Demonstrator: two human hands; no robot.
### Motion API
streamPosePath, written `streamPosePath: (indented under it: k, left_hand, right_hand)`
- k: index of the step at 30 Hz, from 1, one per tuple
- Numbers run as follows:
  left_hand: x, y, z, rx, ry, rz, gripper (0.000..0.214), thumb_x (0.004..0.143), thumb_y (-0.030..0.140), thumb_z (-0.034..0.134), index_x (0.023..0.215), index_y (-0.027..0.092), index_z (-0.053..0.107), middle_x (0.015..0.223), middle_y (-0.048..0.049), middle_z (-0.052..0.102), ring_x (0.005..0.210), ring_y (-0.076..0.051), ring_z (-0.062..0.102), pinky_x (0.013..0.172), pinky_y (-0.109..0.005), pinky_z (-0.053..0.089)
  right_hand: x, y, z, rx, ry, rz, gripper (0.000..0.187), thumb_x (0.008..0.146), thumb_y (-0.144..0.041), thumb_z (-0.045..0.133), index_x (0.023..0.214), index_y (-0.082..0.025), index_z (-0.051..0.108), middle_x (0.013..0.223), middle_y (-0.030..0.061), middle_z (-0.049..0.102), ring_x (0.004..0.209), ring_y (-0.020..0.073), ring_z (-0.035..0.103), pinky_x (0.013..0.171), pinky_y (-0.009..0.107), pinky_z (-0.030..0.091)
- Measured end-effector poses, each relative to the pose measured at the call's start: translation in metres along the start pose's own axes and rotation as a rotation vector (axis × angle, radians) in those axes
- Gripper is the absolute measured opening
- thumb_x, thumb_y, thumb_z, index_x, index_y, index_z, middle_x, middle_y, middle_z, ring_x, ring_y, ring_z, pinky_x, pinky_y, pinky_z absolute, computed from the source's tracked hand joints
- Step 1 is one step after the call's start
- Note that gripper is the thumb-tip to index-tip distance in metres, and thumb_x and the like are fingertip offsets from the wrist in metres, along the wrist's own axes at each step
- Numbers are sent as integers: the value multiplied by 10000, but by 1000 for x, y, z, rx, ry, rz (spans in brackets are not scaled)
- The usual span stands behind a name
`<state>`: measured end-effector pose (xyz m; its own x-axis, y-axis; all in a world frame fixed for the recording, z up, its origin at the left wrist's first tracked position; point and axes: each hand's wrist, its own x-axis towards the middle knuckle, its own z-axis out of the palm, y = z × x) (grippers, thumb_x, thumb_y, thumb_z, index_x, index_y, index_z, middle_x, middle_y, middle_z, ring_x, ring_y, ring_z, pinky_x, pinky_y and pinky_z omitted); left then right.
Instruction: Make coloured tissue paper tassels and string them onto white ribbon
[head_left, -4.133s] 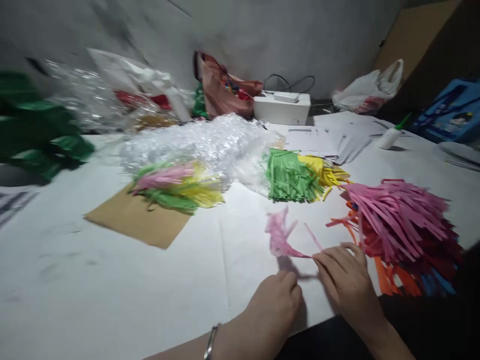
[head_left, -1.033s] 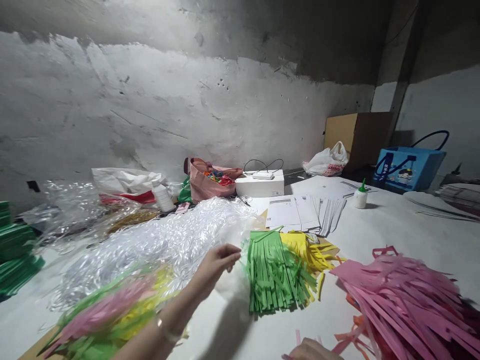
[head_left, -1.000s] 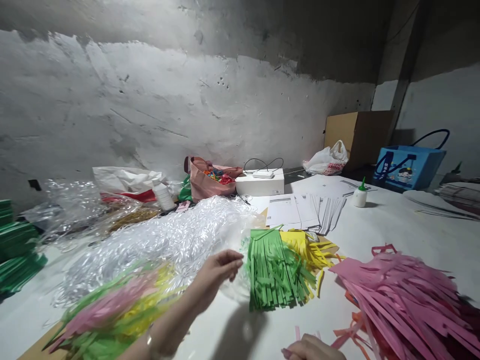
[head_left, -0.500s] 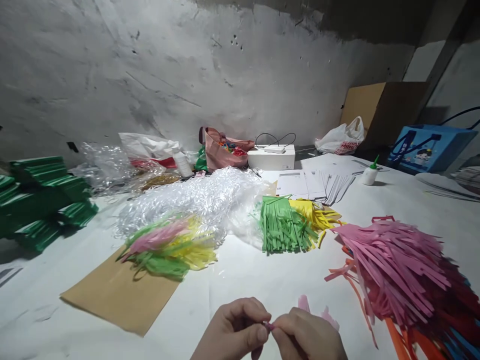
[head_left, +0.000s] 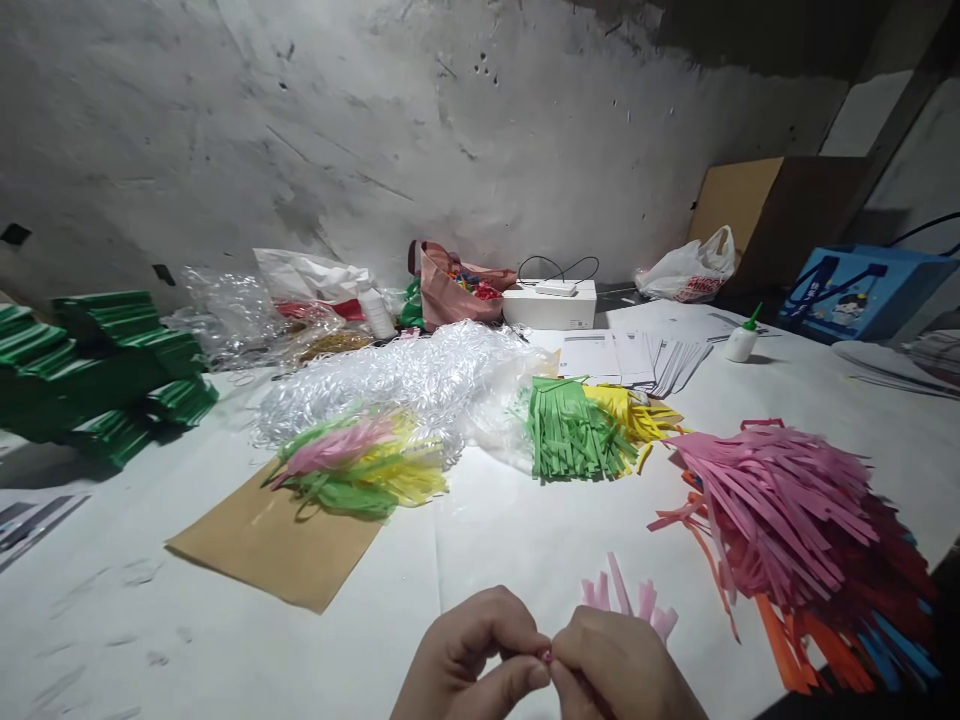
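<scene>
At the near edge of the table my left hand and my right hand meet, fingertips pinched together on a small pink twisted bit of a tassel. Behind my right hand, pale pink paper strips fan out, apparently the tassel's loose end; my fingers hide most of it. To the right lies a pile of pink fringed paper, with red, orange and blue strips beneath. Farther off are green fringed paper and yellow fringed paper. Green, pink and yellow tassels rest at the left on brown paper.
Shiny white plastic strands spread across the table's middle. Green stacked pieces stand at far left. A glue bottle, a blue bag, papers, a white box and a pink bag sit toward the wall.
Both hands keep their pinch on the pink tassel. The pink strips behind my right hand now stand out more, spread upward. The view has shifted slightly.
</scene>
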<state>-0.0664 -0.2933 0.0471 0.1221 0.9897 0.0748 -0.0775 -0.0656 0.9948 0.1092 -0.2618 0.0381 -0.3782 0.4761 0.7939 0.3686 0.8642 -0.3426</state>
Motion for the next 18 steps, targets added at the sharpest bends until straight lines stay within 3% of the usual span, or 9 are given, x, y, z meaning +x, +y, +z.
streamPosePath:
  k: [3, 8, 11, 14, 18]
  left_hand:
    - [-2, 3, -3, 119, -49, 107, 53, 815, 291, 783, 775, 260, 797, 712, -56, 716, 678, -189, 642, 666, -287, 491]
    - [-8, 11, -4, 225, -43, 81, 69, 826, 312, 774, 788, 258, 794, 737, -64, 729, 692, -196, 659, 664, -283, 495]
    - [-11, 9, -4, 262, -53, 108, 89, 829, 312, 761, 780, 239, 774, 727, -52, 718, 669, -178, 646, 646, -263, 491]
    - [-11, 3, -4, 298, -106, 127, 23, 809, 234, 756, 788, 228, 749, 715, -26, 720, 645, -148, 640, 627, -222, 490]
    - [-13, 5, -8, 372, -149, 81, 48, 830, 233, 724, 877, 231, 735, 760, -20, 739, 637, -134, 638, 609, -201, 498]
  right_hand:
    - [-1, -2, -5, 0, -78, -27, 385, 1034, -166, 332, 686, -223, 486, 519, -45, 501, 432, 99, 471, 441, 252, 314]
    - [-11, 1, -11, 315, -152, 163, 347, 1065, -399, 402, 838, -215, 589, 637, -36, 595, 521, 82, 551, 494, 185, 398]
    - [-13, 2, -13, 264, -198, 129, 263, 1056, -344, 434, 892, -211, 591, 670, -24, 631, 564, 91, 577, 533, 186, 414]
    - [-13, 1, -13, 218, -138, 75, 284, 1063, -288, 400, 828, -215, 541, 598, -43, 595, 503, 82, 527, 501, 184, 384]
    - [-20, 2, -10, 215, -185, 138, 247, 1046, -262, 420, 837, -216, 543, 625, -40, 601, 513, 83, 529, 494, 186, 372]
